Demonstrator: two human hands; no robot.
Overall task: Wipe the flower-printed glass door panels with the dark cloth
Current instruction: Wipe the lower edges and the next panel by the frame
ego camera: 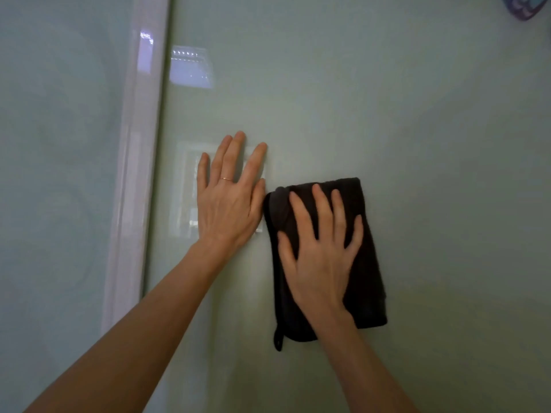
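A pale green glass door panel [417,144] fills most of the view. A folded dark cloth [368,263] lies flat against it, with a small loop hanging at its lower left corner. My right hand [320,248] presses on the cloth with fingers spread. My left hand [228,198], wearing a thin ring, rests flat on the bare glass just left of the cloth, fingers apart, holding nothing. A bit of purple and blue flower print [523,7] shows at the top right corner.
A whitish vertical frame strip [134,180] separates this panel from a second glass panel [56,174] on the left. Reflections of a window show on the glass near the strip.
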